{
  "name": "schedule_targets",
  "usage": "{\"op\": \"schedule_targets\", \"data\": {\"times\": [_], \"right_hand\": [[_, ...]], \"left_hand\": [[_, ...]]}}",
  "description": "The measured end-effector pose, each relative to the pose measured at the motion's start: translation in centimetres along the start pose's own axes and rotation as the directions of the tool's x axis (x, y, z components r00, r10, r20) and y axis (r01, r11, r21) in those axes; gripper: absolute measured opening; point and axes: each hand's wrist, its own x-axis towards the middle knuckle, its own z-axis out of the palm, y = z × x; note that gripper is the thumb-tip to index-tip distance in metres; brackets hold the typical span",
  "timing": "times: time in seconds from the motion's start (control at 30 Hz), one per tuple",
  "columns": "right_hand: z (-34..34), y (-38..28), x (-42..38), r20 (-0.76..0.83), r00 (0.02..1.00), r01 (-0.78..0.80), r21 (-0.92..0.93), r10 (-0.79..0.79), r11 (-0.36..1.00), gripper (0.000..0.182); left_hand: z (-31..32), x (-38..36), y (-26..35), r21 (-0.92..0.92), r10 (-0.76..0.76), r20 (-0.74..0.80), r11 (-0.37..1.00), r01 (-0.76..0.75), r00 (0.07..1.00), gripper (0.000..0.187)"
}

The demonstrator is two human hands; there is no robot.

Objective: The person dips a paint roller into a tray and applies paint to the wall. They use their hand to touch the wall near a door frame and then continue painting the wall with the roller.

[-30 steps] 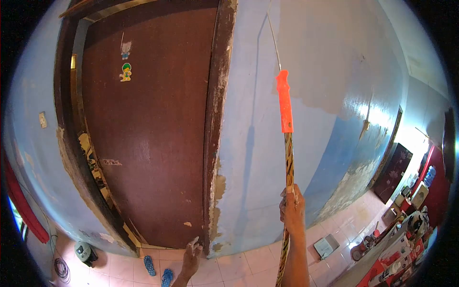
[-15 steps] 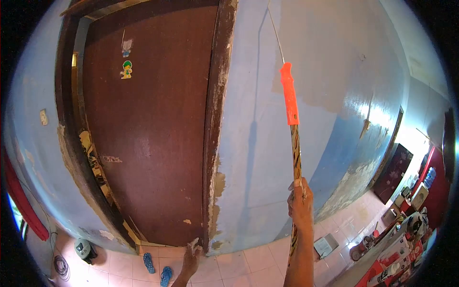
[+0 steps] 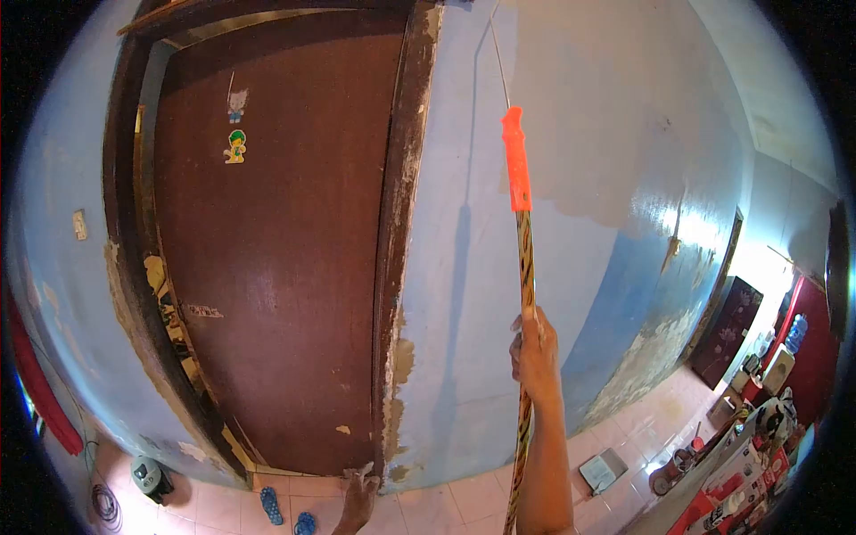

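My right hand (image 3: 538, 352) is wrapped round the striped extension pole (image 3: 525, 241) of a paint roller, holding it nearly upright. An orange handle (image 3: 516, 165) sits at the pole's upper end. From it a thin metal rod (image 3: 499, 62) runs up along the wall; the roller head cannot be made out at the top edge. Low down by the foot of the brown door (image 3: 285, 223), my left hand (image 3: 360, 499) is empty, its fingers apart and pale smears on them. Grey paint covers the upper part of the blue wall (image 3: 517, 267).
A grey paint tray (image 3: 604, 471) lies on the tiled floor at the right. Blue slippers (image 3: 271, 506) lie near the door. A green-grey machine (image 3: 150, 479) and a coiled cable (image 3: 106, 504) are at the left. Clutter (image 3: 740, 481) fills the lower right.
The pole and my right hand have shifted left and slightly up in view. My left hand appears a little lower. The whole view has tilted slightly.
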Motion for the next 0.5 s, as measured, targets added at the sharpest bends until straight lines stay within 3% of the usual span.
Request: {"op": "schedule_targets", "data": {"times": [0.07,0.13,0.17,0.23,0.27,0.37,0.5], "right_hand": [[0.5,-1.4,1.8,-0.003,1.0,0.029,0.002,-0.029,1.0,0.05],[1.1,-2.9,3.6,0.006,0.999,0.042,0.059,-0.042,0.997,0.05],[1.4,-3.7,4.4,0.004,0.999,0.047,0.06,-0.047,0.997,0.05],[1.9,-4.7,5.9,0.026,0.997,0.064,0.079,-0.066,0.995,0.05],[2.1,-4.8,6.2,0.026,0.997,0.064,0.08,-0.067,0.995,0.05],[2.7,-4.2,6.5,0.039,0.996,0.077,0.085,-0.081,0.993,0.05],[2.4,1.3,2.4,0.006,1.0,0.013,0.024,-0.013,1.0,0.049]], "left_hand": [[0.2,0.7,-3.3,0.091,0.015,0.003,0.996,-0.015,1.0,0.056],[1.0,2.8,-11.7,-0.122,0.193,-0.085,0.972,-0.203,0.977,0.053],[1.4,3.0,-13.2,-0.122,0.198,-0.086,0.971,-0.207,0.976,0.053],[1.7,3.1,-13.4,-0.255,-0.096,0.198,0.956,0.146,0.976,0.044],[2.3,3.0,-13.5,-0.255,-0.096,0.197,0.956,0.145,0.976,0.044],[4.9,1.1,-6.0,-0.063,0.11,0.128,0.993,-0.102,0.986,0.036],[4.0,-1.4,-4.3,-0.13,0.166,0.15,0.981,-0.147,0.975,0.037]]}}
